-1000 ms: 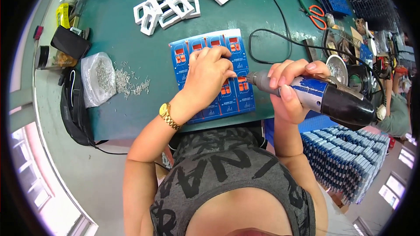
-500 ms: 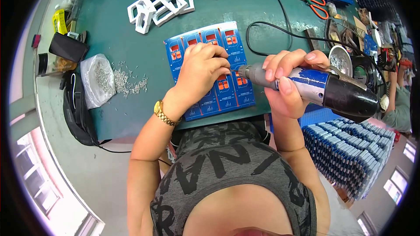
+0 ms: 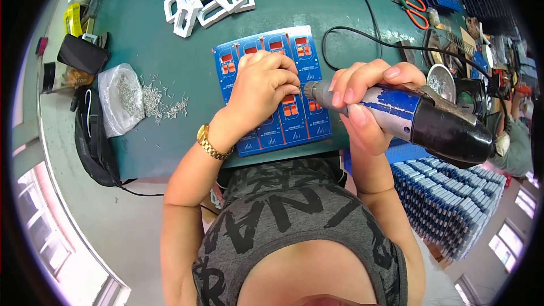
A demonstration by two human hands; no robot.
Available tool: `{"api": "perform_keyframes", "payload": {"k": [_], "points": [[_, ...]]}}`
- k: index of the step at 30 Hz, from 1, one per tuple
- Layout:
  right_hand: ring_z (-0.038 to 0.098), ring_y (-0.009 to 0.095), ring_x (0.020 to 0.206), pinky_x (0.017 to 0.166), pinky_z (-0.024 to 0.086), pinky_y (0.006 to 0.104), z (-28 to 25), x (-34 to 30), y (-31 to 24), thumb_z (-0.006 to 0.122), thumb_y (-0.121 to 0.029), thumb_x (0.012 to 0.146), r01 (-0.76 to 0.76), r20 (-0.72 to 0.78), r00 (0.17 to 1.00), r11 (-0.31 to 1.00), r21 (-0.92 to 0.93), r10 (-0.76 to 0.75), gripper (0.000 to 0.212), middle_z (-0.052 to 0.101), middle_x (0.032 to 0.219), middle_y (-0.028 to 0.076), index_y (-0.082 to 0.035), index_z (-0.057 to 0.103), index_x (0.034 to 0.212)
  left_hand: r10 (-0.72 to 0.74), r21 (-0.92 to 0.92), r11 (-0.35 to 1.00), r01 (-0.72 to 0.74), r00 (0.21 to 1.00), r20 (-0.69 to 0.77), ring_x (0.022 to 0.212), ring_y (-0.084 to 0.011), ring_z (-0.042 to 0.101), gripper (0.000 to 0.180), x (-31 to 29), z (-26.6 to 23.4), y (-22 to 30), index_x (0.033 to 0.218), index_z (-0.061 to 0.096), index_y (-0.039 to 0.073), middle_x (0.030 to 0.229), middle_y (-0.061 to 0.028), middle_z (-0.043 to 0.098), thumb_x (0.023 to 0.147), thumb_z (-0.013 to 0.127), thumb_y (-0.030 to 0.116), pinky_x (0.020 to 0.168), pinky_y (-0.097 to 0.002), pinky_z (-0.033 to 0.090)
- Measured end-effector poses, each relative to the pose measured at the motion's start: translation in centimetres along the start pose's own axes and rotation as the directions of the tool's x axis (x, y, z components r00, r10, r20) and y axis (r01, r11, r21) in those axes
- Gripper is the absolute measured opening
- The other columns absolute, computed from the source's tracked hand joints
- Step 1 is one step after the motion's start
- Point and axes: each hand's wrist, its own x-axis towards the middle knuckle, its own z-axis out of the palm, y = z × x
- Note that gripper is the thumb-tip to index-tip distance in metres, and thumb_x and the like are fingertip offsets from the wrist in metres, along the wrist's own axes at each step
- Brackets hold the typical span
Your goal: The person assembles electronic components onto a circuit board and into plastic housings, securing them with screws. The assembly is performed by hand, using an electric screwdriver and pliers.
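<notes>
A blue circuit-board panel (image 3: 294,134) with several rows of orange-red parts lies flat near the table's front edge. My left hand (image 3: 264,86), with a gold watch (image 3: 211,143) at the wrist, rests over the panel's middle. Its fingers are bent and drawn together, and whatever is at their tips is hidden. In my right hand (image 3: 371,99) is an electric screwdriver (image 3: 391,109), silver and blue with a black rear end. It is held almost level, its nose pointing left, right beside my left fingertips. The bit's end cannot be made out.
White plastic frames (image 3: 209,0) are heaped behind the panel. Small screws (image 3: 161,102) spill from a clear bag (image 3: 120,102) at left. A black cable (image 3: 371,39) loops at right, near orange-and-green-handled pliers (image 3: 416,11). Stacked boards (image 3: 453,198) stand beside my right arm.
The whole view has shifted slightly. The screwdriver's rear end has dipped a little, while its nose stays by my left fingertips. Both hands keep nearly the same pose.
</notes>
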Motion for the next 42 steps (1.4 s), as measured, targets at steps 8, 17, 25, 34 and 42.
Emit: {"api": "perform_keyframes", "payload": {"k": [8,17,25,34,42], "points": [[0.059,0.013,0.067,0.063,0.048,0.0264,1.4,1.9,0.4,0.067,0.010,0.069,-0.064,0.036,0.997,0.968,-0.242,0.075,0.050,0.060,0.075,0.008,-0.007,0.040,0.108,-0.105,0.206,0.969,0.135,0.983,-0.149,0.103,-0.0300,0.059,0.026,-2.0,-5.2,-0.8,0.096,0.067,0.006,0.110,-0.0102,0.061,0.072,0.076,0.011,0.086,-0.0411,0.046],[0.057,0.013,0.067,0.063,0.049,0.0262,2.7,2.6,1.6,0.067,0.014,0.067,-0.113,0.100,0.986,0.975,-0.194,0.134,0.053,0.058,0.075,0.008,-0.007,0.042,0.109,-0.672,0.227,0.644,0.731,0.682,-0.289,0.085,-0.0305,0.061,0.024,-8.5,-12.2,-6.2,0.094,0.067,0.000,0.089,-0.0141,0.063,0.075,0.077,0.012,0.075,-0.0389,0.049],[0.056,0.016,0.063,0.057,0.050,0.0282,1.5,2.9,1.9,0.070,0.009,0.070,-0.080,0.238,0.965,0.988,-0.134,0.111,0.051,0.055,0.076,0.010,-0.004,0.043,0.111,-0.544,0.261,0.746,0.613,0.787,-0.292,0.084,-0.0297,0.058,0.017,-8.7,-11.2,-7.3,0.086,0.067,0.004,0.085,-0.0102,0.061,0.074,0.076,0.011,0.076,-0.0389,0.047],[0.055,0.020,0.062,0.063,0.048,0.0346,-1.0,2.0,-0.6,0.069,0.003,0.075,0.055,0.197,0.979,0.998,-0.016,-0.051,0.053,0.054,0.075,0.008,-0.009,0.040,0.119,-0.453,0.311,0.776,0.548,0.828,-0.330,0.081,-0.0309,0.059,0.012,-6.2,-9.4,-5.7,0.089,0.063,0.003,0.086,-0.0129,0.062,0.080,0.070,0.006,0.075,-0.0407,0.048],[0.054,0.019,0.065,0.063,0.050,0.0350,-1.1,0.5,-1.8,0.067,0.007,0.077,0.127,0.048,0.991,0.980,-0.153,-0.121,0.052,0.054,0.076,0.008,-0.008,0.039,0.118,-0.195,-0.141,0.974,0.175,0.970,-0.145,0.076,-0.0284,0.064,0.008,-0.3,-2.5,0.9,0.087,0.064,0.004,0.082,-0.0100,0.064,0.081,0.069,0.007,0.068,-0.0368,0.050]]}}
